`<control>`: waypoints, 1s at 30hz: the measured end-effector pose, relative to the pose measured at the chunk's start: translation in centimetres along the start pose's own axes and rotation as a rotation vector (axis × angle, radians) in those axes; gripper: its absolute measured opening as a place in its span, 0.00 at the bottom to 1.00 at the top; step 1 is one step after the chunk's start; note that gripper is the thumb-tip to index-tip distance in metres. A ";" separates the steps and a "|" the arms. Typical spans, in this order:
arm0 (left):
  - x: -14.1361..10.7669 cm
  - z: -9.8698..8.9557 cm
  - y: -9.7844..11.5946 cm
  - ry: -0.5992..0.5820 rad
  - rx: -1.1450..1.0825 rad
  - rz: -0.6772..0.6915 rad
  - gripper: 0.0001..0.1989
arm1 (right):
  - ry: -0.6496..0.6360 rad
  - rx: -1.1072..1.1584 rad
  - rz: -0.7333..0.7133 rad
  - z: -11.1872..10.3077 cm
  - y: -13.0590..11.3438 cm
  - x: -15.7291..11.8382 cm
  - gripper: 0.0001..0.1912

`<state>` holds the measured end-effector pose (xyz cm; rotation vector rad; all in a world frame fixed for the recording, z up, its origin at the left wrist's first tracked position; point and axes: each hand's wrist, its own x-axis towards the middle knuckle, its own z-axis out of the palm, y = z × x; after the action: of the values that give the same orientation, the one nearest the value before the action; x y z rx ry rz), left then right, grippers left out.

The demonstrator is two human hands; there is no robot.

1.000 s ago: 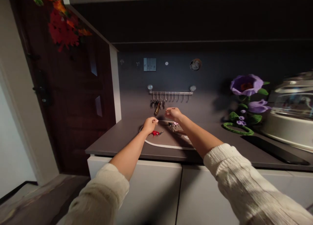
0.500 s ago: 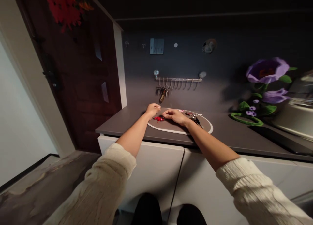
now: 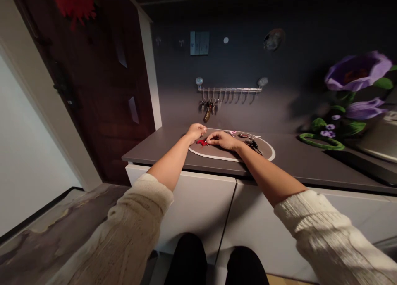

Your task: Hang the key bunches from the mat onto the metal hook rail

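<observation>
Reaching forward with both arms, you have your right hand (image 3: pixel 226 141) low over the oval mat (image 3: pixel 217 153) on the tabletop (image 3: pixel 145 150), its thumb and fingers drawn narrow at the right end of the red trinket (image 3: pixel 202 143). Whether they grip it, you cannot tell from this view. The trinket lies at the left part of the mat, inside its white rim and below your left hand (image 3: pixel 196 131). That hand is above the mat's left end, its fingers loosely curled; what they may hold is too small to tell. Beyond your right wrist, dark keys (image 3: pixel 253 145) lie on the mat, with a small pink item (image 3: pixel 232 132) toward its back edge. On the wall behind, a clear hook rail (image 3: pixel 231 89) carries hanging keys with a brown fob (image 3: pixel 207 114) near its left end.
</observation>
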<state>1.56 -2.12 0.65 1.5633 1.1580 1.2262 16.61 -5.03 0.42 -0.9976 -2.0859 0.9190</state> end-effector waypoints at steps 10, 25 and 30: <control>-0.1 0.1 -0.2 -0.023 -0.042 -0.008 0.04 | 0.141 0.190 -0.025 -0.3 0.7 0.4 0.18; 0.0 0.3 -0.3 -0.232 -0.049 0.053 0.02 | 0.467 0.560 0.050 -1.1 0.7 1.0 0.08; -0.4 0.4 0.0 -0.310 -0.128 0.068 0.08 | 0.472 0.593 0.067 -1.1 0.7 1.1 0.06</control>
<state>1.93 -2.52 0.43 1.6368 0.8187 1.0340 17.14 -3.48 0.72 -0.8569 -1.2850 1.1163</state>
